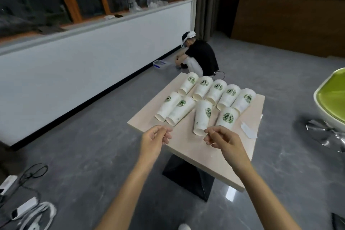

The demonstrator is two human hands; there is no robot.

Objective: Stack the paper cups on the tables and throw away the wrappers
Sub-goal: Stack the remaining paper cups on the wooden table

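nine smooth white tapered paper cups (202, 117) with round green logos lie on their sides across the matte beige square tabletop (190, 152). a flat white paper wrapper (249, 131) lies near its right edge. the left hand (155, 139) and right hand (223, 141) hover loosely curled, grasping nothing.

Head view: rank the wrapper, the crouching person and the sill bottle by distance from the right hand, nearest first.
1. Wrapper, on the table, just right of the right hand.
2. Crouching person, on the floor beyond the table.
3. Bottle, on the window sill, far left.
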